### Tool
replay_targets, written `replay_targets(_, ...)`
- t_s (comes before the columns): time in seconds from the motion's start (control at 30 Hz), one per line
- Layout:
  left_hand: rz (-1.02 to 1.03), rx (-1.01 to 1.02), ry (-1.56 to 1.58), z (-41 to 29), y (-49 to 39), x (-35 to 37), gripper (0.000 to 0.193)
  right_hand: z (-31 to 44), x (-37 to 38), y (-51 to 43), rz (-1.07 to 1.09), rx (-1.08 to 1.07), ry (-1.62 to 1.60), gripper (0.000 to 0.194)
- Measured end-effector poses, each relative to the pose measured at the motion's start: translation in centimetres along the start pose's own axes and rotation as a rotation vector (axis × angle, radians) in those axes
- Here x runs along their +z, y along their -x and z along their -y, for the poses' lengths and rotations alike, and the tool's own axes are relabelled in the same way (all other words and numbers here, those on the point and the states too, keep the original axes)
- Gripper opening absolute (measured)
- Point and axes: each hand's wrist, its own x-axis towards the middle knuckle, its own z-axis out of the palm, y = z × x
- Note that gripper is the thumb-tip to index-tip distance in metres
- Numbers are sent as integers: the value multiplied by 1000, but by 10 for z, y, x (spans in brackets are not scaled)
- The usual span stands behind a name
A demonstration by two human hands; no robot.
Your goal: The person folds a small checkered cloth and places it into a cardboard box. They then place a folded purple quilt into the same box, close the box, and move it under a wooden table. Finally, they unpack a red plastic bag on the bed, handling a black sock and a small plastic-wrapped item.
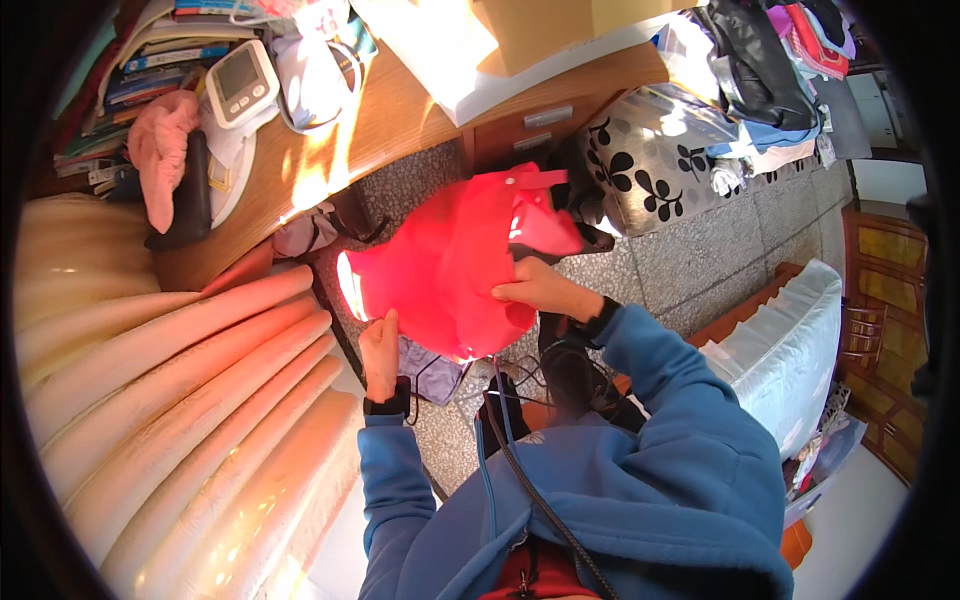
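A bright red cloth garment [442,262] hangs spread between my two hands above the floor. My left hand [380,351] pinches its lower left edge, near a sunlit white patch. At the right, my right hand [544,289] grips the garment's side with the thumb on top. A red strap or band [541,178] with a button-like dot sticks out at the top right, slightly blurred. The type of garment is not clear. Beneath it, a grey-purple cloth [431,371] lies partly hidden.
A wooden desk [390,124] holds books [161,64], a blood pressure monitor [241,84] and a pink cloth [161,154]. Draped curtains [202,405] hang at left. Folded clothes [780,135] lie on a leaf-patterned piece of furniture [645,169]. A mattress-like white pad [787,352] stands at right.
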Motion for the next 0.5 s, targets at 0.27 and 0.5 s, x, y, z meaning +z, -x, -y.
replay_targets(0.27,236,57,368,-85,42,37,39,84,-40,112,-285,102,-506,18)
replay_targets(0.5,499,238,425,-157,23,97,33,94,-69,164,-612,54,-399,12)
